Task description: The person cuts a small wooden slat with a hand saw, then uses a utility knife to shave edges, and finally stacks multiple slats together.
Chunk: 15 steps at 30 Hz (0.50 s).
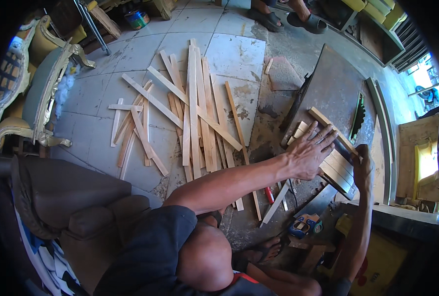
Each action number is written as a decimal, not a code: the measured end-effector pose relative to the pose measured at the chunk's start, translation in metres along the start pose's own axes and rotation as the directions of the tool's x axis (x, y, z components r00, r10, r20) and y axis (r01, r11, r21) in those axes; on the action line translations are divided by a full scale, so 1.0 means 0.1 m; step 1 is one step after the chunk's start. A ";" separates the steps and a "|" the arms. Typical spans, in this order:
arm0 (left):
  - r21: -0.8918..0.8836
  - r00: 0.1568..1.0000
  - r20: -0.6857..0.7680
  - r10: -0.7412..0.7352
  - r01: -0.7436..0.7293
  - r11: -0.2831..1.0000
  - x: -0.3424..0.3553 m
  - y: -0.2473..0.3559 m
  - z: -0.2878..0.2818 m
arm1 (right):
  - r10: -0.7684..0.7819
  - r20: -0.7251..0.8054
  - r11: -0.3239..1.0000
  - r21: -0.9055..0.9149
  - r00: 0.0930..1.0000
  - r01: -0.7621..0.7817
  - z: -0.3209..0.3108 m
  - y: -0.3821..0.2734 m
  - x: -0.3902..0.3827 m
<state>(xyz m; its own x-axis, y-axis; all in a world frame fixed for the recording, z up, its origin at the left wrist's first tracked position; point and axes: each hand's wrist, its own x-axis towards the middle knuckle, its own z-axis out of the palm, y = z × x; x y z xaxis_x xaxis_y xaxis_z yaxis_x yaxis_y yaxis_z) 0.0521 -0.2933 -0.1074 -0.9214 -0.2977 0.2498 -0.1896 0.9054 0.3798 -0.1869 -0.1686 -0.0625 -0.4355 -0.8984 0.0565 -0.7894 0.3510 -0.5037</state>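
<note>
My left hand (312, 154) lies flat with its fingers stretched out, over several wooden strips on a dark metal saw table (330, 74). Its fingertips reach a wooden strip (320, 117) set along the side of the row that faces the blade. At that strip's near end, my right hand (363, 166) is closed, thumb and fingers on the wood. More pale strips (339, 168) lie side by side between my hands, partly hidden by the left one. A toothed circular saw blade (359, 118) shows in its slot just beyond the strip; whether it turns cannot be told.
Loose wooden strips (194, 108) lie in a criss-cross pile on the tiled floor. A hand saw (305, 224) with a blue handle rests below the saw table. Another person's sandalled feet (305, 22) are at the top. A carved chair (46, 93) and brown armchair (76, 192) are at left.
</note>
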 end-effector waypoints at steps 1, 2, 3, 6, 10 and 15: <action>0.008 1.000 -0.007 0.001 -0.001 1.000 -0.01 -0.01 0.02 | -0.014 -0.036 0.999 -0.031 0.999 0.013 0.02 -0.02 -0.02; 0.017 1.000 -0.014 0.002 -0.001 1.000 0.00 -0.01 0.03 | -0.085 -0.055 0.992 -0.094 0.995 0.079 0.05 -0.04 -0.04; 0.026 1.000 -0.021 0.001 0.000 1.000 0.00 -0.02 0.05 | -0.100 -0.067 0.994 -0.047 0.993 0.097 0.08 -0.08 -0.08; 0.028 1.000 -0.004 -0.003 0.003 1.000 -0.05 -0.05 0.01 | 0.026 0.071 0.999 0.042 0.997 -0.029 0.03 -0.13 -0.07; 0.029 1.000 0.023 0.008 -0.009 1.000 -0.05 -0.04 -0.04 | -0.083 0.015 0.996 -0.016 0.996 0.084 0.07 -0.15 -0.08; 0.007 0.997 0.069 0.022 -0.022 1.000 0.00 0.02 -0.13 | 0.012 0.006 0.995 0.103 1.000 -0.012 0.11 -0.04 -0.11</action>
<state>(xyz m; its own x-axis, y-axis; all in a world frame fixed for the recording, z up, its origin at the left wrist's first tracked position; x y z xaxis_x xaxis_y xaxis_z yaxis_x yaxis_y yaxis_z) 0.0561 -0.2955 -0.0955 -0.9464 -0.2566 0.1962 -0.1714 0.9138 0.3683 -0.1740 -0.1632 -0.0704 -0.4418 -0.8960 0.0451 -0.7352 0.3328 -0.5905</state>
